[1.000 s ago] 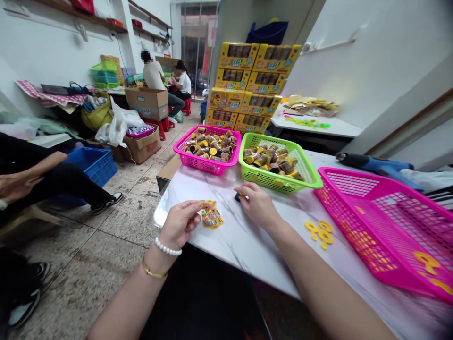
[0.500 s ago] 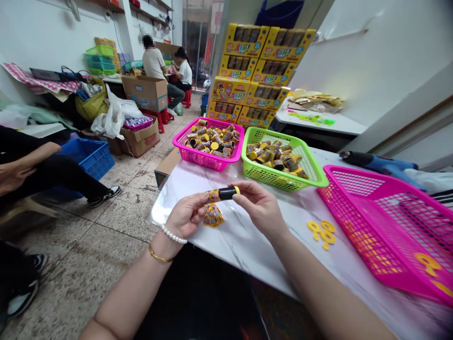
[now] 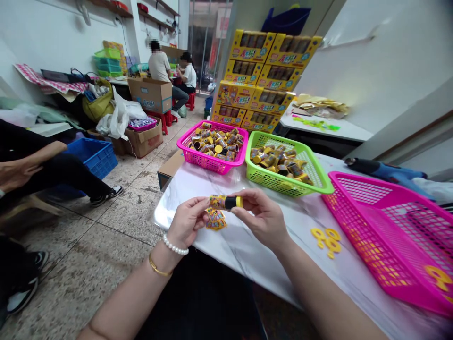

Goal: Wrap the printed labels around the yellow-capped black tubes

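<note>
Both hands up over the white marble table (image 3: 247,250), near its front-left edge. Left hand (image 3: 187,222) pinches the printed-label end of a small tube (image 3: 225,202), thumb + fingers closed on it; right hand (image 3: 262,215) grips the other end, by the yellow cap, fingertips closed narrow round the black part. Tube lies sideways between the 2 hands, held off the table. Under the left hand, a small stack of printed stickers (image 3: 215,220) lies on the table. Just behind the hands, further back on the table: pink basket (image 3: 212,163) on the left, full of same sort of labelled tubes, and green basket (image 3: 283,182) touching or nearly touching it on the right, also w/ tubes. To the right of the hands, a few yellow rings (image 3: 327,238) loose on the table, then a big pink crate (image 3: 389,236) w/ more yellow pieces inside. Behind the baskets, a stack of yellow boxes (image 3: 262,80). Left of the table, on the floor, a blue crate (image 3: 94,158); a seated person's leg (image 3: 63,174) passes in front of it. Far back, 2 people sit by a cardboard box (image 3: 152,94).
</note>
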Demonstrator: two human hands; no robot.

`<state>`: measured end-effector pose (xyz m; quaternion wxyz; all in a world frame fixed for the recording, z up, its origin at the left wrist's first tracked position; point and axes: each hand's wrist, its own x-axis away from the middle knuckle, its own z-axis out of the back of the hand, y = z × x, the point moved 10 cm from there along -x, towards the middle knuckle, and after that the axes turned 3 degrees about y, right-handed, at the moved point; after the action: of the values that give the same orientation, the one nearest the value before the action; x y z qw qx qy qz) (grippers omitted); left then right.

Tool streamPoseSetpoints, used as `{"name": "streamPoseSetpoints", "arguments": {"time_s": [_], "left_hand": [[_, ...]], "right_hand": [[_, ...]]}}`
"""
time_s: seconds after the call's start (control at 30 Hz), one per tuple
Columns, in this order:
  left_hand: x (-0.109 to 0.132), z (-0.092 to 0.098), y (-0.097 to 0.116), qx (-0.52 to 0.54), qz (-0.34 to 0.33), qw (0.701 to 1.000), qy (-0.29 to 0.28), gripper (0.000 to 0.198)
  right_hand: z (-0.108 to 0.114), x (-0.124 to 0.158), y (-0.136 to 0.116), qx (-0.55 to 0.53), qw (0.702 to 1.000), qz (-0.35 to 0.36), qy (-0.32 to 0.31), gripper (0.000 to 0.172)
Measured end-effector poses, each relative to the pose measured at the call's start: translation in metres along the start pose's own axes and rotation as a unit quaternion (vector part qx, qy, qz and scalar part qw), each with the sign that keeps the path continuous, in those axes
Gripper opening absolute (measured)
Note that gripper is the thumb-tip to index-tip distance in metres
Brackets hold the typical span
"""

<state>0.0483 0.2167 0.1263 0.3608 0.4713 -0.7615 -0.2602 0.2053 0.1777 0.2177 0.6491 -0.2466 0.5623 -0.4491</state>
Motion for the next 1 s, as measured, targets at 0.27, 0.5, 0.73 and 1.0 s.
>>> {"name": "streamPoseSetpoints", "arguments": {"time_s": [0.27,0.5,0.73,1.0], "left_hand": [[-0.003,-0.019,0.006,-0.065,-0.028,0.992,-0.102,0.051],[-0.001,-0.012,-0.002,-0.103,-0.009,0.989,-0.108,0.053],[-0.003,-0.022,0.003,-0.172,-0.062,0.972,-0.150,0.042],[-0.004,-0.035,0.013,-0.218,-0.096,0.951,-0.197,0.041]], "right_hand": [[-0.013,-0.003,-0.007,0.042,0.998,0.036,-0.038,0.026],[-0.021,0.001,-0.010,0.114,0.989,0.067,-0.072,0.026],[-0.031,0.007,-0.027,0.161,0.972,0.150,-0.076,0.014],[-0.025,0.005,-0.008,0.152,0.984,0.084,-0.027,0.015]]}}
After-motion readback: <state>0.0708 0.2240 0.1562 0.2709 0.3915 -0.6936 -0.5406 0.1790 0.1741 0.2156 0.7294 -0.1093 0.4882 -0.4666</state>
